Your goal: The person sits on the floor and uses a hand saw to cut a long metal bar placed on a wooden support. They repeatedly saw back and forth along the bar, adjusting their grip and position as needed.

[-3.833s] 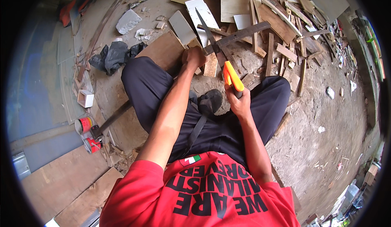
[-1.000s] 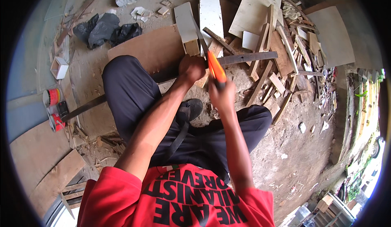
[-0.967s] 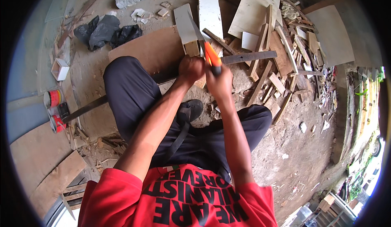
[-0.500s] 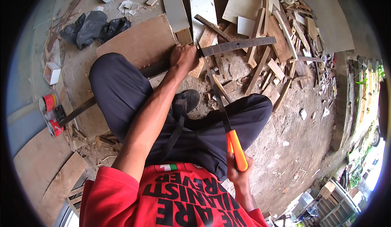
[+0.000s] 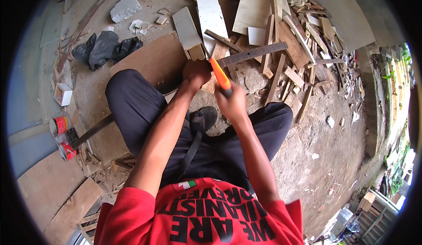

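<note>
My right hand (image 5: 231,101) is closed around the orange-and-black handle of a handsaw (image 5: 219,74). The saw's blade, mostly hidden from view, points away from me across a long dark wood strip (image 5: 259,52). My left hand (image 5: 196,73) grips that strip just left of the saw. To the right of the blade the strip's end sticks out over the scrap pile. The strip's other stretch passes behind my left knee, and a dark length shows again at the left, near the red cans. My legs are bent on either side of the work.
Beyond my left hand lies a brown board (image 5: 151,60), with a black plastic bag (image 5: 103,49) behind it. Scrap wood (image 5: 303,65) is heaped at the far right. Red cans (image 5: 63,126) and a small white box (image 5: 63,94) stand at the left.
My right hand has pushed the saw forward and away from me, from beside my lap up to the strip. My left hand keeps its grip on the strip.
</note>
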`<action>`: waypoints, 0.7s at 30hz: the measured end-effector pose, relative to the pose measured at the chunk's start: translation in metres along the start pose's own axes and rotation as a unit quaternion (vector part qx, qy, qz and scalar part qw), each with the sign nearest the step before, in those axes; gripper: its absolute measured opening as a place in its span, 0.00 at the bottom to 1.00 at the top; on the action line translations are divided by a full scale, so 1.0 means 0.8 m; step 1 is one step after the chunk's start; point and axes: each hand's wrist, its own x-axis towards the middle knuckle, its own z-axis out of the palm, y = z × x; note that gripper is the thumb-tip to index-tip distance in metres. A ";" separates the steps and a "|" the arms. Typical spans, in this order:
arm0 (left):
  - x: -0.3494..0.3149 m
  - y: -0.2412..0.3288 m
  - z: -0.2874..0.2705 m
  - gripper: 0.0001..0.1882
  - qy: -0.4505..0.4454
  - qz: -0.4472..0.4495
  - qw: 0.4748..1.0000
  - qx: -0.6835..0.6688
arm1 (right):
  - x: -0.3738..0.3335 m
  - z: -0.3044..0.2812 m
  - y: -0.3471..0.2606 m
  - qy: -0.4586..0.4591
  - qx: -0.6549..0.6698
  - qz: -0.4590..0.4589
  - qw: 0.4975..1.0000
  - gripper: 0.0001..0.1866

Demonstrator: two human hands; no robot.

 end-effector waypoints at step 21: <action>0.005 -0.016 0.006 0.11 -0.069 0.006 0.997 0.028 | 0.014 0.006 -0.018 0.038 0.006 -0.029 0.999 0.12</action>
